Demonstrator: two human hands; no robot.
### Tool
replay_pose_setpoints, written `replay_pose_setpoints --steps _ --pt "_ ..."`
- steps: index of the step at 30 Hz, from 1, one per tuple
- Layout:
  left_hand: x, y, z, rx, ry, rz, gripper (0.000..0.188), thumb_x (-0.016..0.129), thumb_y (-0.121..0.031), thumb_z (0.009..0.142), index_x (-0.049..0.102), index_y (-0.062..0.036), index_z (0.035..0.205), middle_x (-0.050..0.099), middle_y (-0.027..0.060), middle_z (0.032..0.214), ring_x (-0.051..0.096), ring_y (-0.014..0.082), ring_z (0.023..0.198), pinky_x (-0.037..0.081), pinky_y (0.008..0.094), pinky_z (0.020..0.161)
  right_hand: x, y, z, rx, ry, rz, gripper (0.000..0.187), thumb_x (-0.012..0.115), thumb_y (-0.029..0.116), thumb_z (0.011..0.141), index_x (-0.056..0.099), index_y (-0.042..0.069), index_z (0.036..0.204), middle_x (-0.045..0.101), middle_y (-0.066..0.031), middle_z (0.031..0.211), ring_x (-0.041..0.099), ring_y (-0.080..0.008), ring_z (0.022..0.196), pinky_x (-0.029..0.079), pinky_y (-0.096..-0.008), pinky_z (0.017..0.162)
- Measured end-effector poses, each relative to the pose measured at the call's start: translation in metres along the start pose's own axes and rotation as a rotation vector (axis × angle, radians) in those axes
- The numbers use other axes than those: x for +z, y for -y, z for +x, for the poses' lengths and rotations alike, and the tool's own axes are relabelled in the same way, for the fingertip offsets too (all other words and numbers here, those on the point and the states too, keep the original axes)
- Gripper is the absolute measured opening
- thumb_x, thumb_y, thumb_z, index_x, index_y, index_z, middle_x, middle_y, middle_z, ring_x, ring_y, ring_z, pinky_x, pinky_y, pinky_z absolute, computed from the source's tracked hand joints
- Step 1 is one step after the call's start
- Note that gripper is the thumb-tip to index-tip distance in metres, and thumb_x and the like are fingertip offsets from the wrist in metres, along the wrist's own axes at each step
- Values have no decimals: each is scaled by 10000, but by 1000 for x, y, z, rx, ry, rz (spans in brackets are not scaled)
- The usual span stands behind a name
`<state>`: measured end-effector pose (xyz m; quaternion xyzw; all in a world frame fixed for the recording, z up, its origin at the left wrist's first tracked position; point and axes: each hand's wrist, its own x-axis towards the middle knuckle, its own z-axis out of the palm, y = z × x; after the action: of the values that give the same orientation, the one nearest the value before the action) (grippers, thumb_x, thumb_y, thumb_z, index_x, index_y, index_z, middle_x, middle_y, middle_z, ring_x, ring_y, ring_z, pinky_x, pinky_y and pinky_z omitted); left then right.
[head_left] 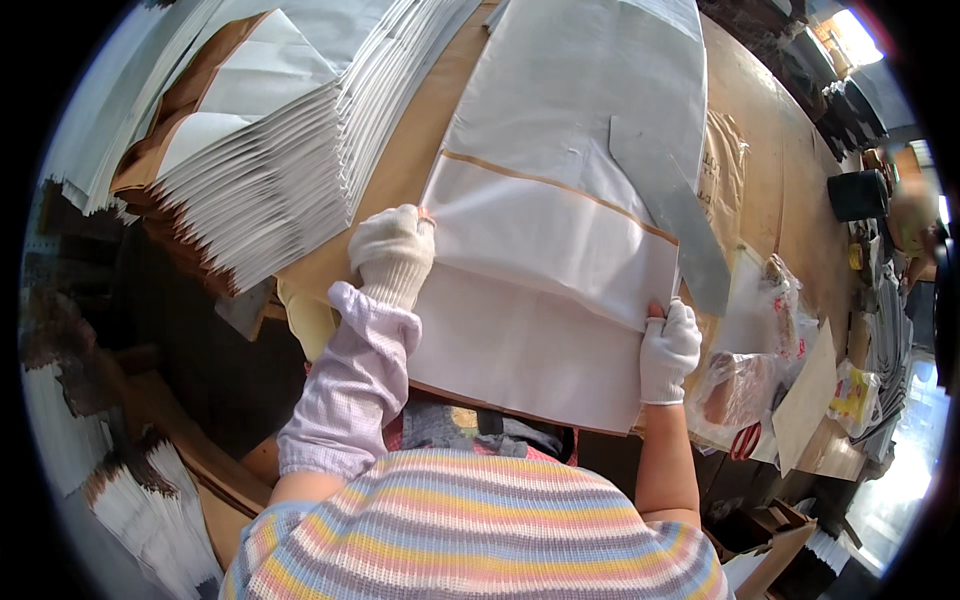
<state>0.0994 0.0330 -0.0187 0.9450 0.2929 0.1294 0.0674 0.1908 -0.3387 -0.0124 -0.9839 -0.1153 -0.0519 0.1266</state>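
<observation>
A large white paper sheet (540, 340) with brown edges lies before me on the table, its near side hanging over the front edge. Across it runs a folded band (560, 230) bordered by a thin brown line. My left hand (393, 245), in a white knit glove with a bare thumb tip, is closed on the band's left edge. At the right edge, my right hand (670, 345) pinches the same paper, its glove also leaving the thumb tip bare. A flat grey plate with an angled end (672, 205) lies on the paper beyond my right hand.
Tall stacks of folded white paper with brown insides (270, 170) stand at the left. Right of the sheet lie a brown printed paper packet (722, 170), clear plastic bags (740, 385), red-handled scissors (745, 441) and a cream board (803, 400). A dark cylindrical container (857, 196) is farther right.
</observation>
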Motion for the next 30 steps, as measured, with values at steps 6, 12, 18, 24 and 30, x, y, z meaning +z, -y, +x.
replay_pose_setpoints --steps 6,12,18,24,30 --pt "-6 -7 5 -55 118 67 320 598 -360 985 745 -84 915 754 146 893 727 356 853 566 490 777 -1 5 21 -532 -334 -362 581 744 175 836 552 31 1364 572 -171 1414 527 -402 1336 409 -555 1139" --pt "-18 -9 11 -24 233 195 362 574 -389 1003 753 -88 916 768 135 900 746 347 866 588 466 781 18 57 31 -617 55 39 739 708 418 893 496 60 1504 402 -216 1600 312 -381 1523 255 -534 1255" --pt "-29 -15 43 639 180 123 606 635 -467 949 414 -134 1404 375 142 1446 353 322 1351 309 516 1113 -13 83 56 -564 286 5 799 734 538 836 574 -8 1397 536 -201 1451 443 -361 1412 327 -519 1203" --pt "4 -55 18 1000 316 -260 1013 720 -535 870 245 -84 1643 231 182 1711 154 370 1600 42 538 1305 23 130 54 -840 95 -2 765 746 441 827 567 -61 1376 539 -220 1467 402 -363 1473 259 -502 1259" --pt "3 30 15 686 225 34 1110 714 -609 840 228 -5 1635 204 236 1708 117 392 1604 75 538 1306 17 35 36 -533 87 7 885 747 451 822 466 -51 1496 363 -269 1620 242 -445 1550 126 -578 1290"
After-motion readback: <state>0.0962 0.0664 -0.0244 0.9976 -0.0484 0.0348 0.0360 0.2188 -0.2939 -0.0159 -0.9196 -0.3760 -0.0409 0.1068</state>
